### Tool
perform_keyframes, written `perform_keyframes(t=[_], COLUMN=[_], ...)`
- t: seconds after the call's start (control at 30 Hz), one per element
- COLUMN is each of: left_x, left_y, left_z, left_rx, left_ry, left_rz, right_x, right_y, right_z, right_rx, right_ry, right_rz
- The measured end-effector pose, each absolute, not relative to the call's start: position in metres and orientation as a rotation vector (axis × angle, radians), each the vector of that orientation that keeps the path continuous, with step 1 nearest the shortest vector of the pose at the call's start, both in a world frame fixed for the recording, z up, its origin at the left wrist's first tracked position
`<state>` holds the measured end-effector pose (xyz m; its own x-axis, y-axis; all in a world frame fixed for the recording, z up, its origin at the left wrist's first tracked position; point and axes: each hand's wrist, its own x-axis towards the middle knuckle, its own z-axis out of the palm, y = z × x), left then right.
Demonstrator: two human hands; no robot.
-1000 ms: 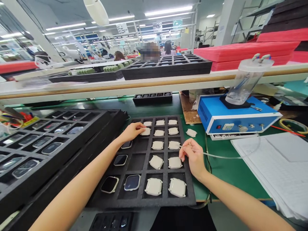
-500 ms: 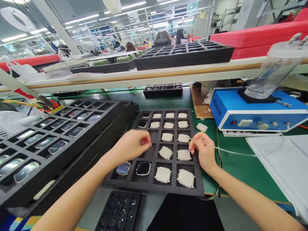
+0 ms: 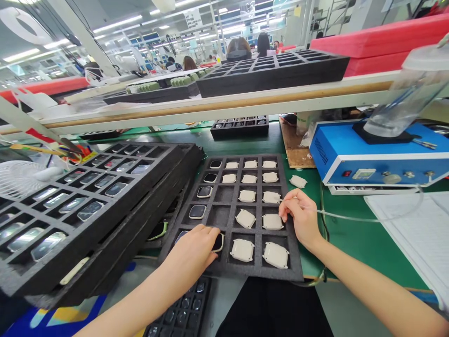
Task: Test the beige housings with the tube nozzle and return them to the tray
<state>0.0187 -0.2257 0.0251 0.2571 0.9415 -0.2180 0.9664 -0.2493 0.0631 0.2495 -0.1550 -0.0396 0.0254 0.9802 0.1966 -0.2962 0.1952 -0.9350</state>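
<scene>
My left hand (image 3: 196,248) reaches into a front compartment of the black foam tray (image 3: 221,194), its thumb and fingers closing on the edges of a smartwatch case with a dark screen (image 3: 219,242); the hand covers much of it. White watch-shaped pieces (image 3: 242,250) fill the two right columns. Dark-screened watch cases (image 3: 197,212) lie down the left column. At the tray's right edge, my right hand (image 3: 300,215) pinches the end of a thin clear tube (image 3: 351,217), its tip pointing left beside a white piece (image 3: 271,197).
Stacked black trays of watch cases (image 3: 105,180) stand at left. A blue machine (image 3: 382,154) with a clear cup (image 3: 393,112) on top is at right, near white papers (image 3: 410,229). One loose white piece (image 3: 298,181) lies on the green table. A shelf (image 3: 224,100) crosses behind.
My left hand has moved down toward me, from the tray's middle to a watch case in the front row. My right hand keeps its pinch on the tube. The view has shifted slightly.
</scene>
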Motion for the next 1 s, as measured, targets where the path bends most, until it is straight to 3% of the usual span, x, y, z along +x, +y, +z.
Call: perform_keyframes(t=[0.2,0.33,0.47,0.73,1.0], left_x=[-0.005,0.009,0.047,0.078,0.078], left_y=[-0.213,-0.198,-0.175,-0.119,-0.118], left_z=[0.042,0.047,0.042,0.002,-0.015], left_rx=[1.833,1.413,1.25,1.422,1.474], left_ry=[1.717,1.159,0.828,0.895,0.892], left_rz=[0.312,0.771,0.995,0.958,0.749], right_x=[0.249,0.248,0.248,0.249,0.248], right_y=[-0.156,-0.158,-0.16,-0.163,-0.164], right_z=[-0.037,-0.036,-0.036,-0.039,-0.036], right_rx=[-0.822,-0.825,-0.79,-0.704,-0.823], right_ry=[-1.04,-1.051,-1.067,-1.076,-1.062], right_rz=[1.22,1.23,1.229,1.222,1.254])
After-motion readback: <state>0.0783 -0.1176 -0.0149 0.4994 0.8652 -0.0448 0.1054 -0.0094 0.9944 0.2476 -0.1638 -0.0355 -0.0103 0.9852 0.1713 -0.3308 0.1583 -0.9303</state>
